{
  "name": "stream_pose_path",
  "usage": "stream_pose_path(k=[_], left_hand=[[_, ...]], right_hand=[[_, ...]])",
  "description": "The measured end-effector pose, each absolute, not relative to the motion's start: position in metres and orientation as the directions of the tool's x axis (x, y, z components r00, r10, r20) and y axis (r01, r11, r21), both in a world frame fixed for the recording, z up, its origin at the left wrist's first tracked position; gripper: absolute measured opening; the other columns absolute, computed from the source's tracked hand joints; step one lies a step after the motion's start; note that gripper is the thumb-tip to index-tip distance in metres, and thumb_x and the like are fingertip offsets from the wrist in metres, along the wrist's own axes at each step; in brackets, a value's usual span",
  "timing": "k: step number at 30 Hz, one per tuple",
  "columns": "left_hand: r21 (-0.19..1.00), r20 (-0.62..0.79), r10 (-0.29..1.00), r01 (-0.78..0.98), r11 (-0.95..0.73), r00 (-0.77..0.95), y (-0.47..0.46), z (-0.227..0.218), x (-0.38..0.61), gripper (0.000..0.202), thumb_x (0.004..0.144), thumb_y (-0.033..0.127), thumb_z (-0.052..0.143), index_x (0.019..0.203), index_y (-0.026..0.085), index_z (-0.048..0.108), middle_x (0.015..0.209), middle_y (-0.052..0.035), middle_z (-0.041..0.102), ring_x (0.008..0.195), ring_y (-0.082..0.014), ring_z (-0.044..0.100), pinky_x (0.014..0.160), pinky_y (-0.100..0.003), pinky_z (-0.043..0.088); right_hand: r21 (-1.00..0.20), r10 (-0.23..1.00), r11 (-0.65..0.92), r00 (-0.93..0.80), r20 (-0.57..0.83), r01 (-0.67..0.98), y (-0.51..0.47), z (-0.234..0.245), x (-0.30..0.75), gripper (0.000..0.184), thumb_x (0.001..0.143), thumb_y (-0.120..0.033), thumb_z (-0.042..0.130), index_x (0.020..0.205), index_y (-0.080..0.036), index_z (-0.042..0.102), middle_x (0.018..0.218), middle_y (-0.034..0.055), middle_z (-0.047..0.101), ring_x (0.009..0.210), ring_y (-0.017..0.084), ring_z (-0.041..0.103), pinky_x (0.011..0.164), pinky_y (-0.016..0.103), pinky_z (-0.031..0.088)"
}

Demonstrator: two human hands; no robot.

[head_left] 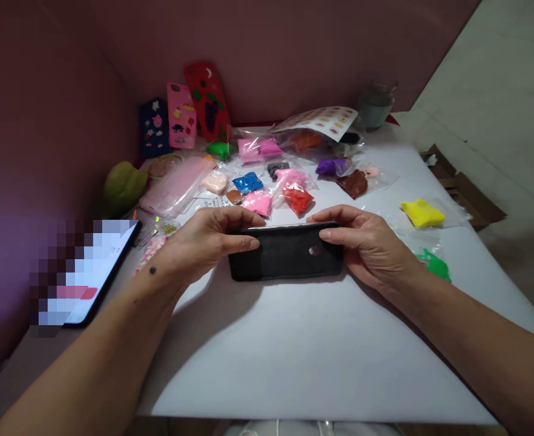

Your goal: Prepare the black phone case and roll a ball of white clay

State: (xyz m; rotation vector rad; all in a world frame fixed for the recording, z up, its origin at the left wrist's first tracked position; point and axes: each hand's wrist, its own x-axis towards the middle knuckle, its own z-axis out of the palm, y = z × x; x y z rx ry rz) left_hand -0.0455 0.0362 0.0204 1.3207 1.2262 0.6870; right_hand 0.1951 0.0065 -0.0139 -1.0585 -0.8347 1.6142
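A black phone case [289, 254] lies flat on the white table [294, 351], its back covered in a dark layer with a small hole near the middle. My left hand [203, 242] grips its left end, thumb on top and fingers curled over the far edge. My right hand [362, 242] holds the right end the same way. Both hands press the case against the table.
Several small bags of coloured clay [267, 181] lie behind the case, with a yellow one [422, 213] and a green one [435, 265] at right. Decorated phone cases [181, 115] lean on the back wall. A lit phone [89, 272] lies at left. A jar [376, 106] stands far back.
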Motion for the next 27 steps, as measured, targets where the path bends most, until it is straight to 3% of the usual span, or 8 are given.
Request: stream_pose_path(k=[5, 13, 20, 23, 27], left_hand=[[0.949, -0.239, 0.931, 0.268, 0.164, 0.277, 0.036, 0.017, -0.047, 0.031, 0.066, 0.013, 0.08, 0.095, 0.022, 0.076, 0.083, 0.0021, 0.068, 0.078, -0.0097, 0.061, 0.068, -0.022, 0.045], [0.97, -0.132, 0.953, 0.232, 0.068, 0.273, 0.034, 0.015, -0.04, 0.022, 0.065, 0.016, 0.082, 0.084, 0.019, 0.074, 0.081, 0.0025, 0.066, 0.074, -0.0085, 0.059, 0.065, -0.02, 0.043], [0.928, -0.014, 0.962, 0.362, -0.089, 0.274, 0.026, 0.011, -0.034, 0.012, 0.072, 0.023, 0.078, 0.084, 0.02, 0.075, 0.077, 0.0025, 0.067, 0.071, -0.009, 0.056, 0.062, -0.02, 0.04], [0.933, -0.062, 0.969, 0.359, -0.029, 0.241, 0.025, 0.011, -0.034, 0.014, 0.07, 0.024, 0.08, 0.082, 0.02, 0.076, 0.075, 0.0024, 0.067, 0.069, -0.0092, 0.056, 0.06, -0.02, 0.039], [0.976, -0.189, 0.967, 0.142, 0.166, 0.169, 0.028, 0.015, -0.036, 0.02, 0.062, 0.023, 0.086, 0.078, 0.02, 0.076, 0.071, 0.0024, 0.067, 0.065, -0.0089, 0.058, 0.057, -0.019, 0.04]], right_hand=[[-0.909, 0.975, -0.224, -0.08, -0.209, -0.35, 0.006, -0.011, 0.193, 0.02, 0.064, -0.011, 0.078, 0.081, -0.018, 0.071, 0.084, 0.0012, 0.068, 0.072, 0.013, 0.061, 0.067, 0.026, 0.048], [-0.908, 0.972, -0.224, -0.014, -0.235, -0.355, 0.006, -0.01, 0.189, 0.02, 0.058, -0.01, 0.079, 0.073, -0.017, 0.068, 0.069, -0.0009, 0.064, 0.062, 0.012, 0.057, 0.059, 0.024, 0.045], [-0.894, 0.966, -0.243, -0.009, -0.259, -0.377, 0.005, -0.013, 0.189, 0.018, 0.059, -0.009, 0.077, 0.072, -0.018, 0.068, 0.069, -0.0011, 0.063, 0.062, 0.01, 0.057, 0.057, 0.021, 0.045], [-0.872, 0.957, -0.279, -0.038, -0.289, -0.403, 0.004, -0.009, 0.191, 0.022, 0.059, -0.009, 0.079, 0.076, -0.018, 0.068, 0.071, -0.0009, 0.065, 0.063, 0.011, 0.058, 0.058, 0.022, 0.047], [-0.733, 0.921, -0.384, -0.181, -0.344, -0.562, 0.008, -0.001, 0.196, 0.037, 0.06, -0.014, 0.082, 0.095, -0.018, 0.072, 0.085, 0.0017, 0.07, 0.073, 0.012, 0.062, 0.067, 0.023, 0.053]])
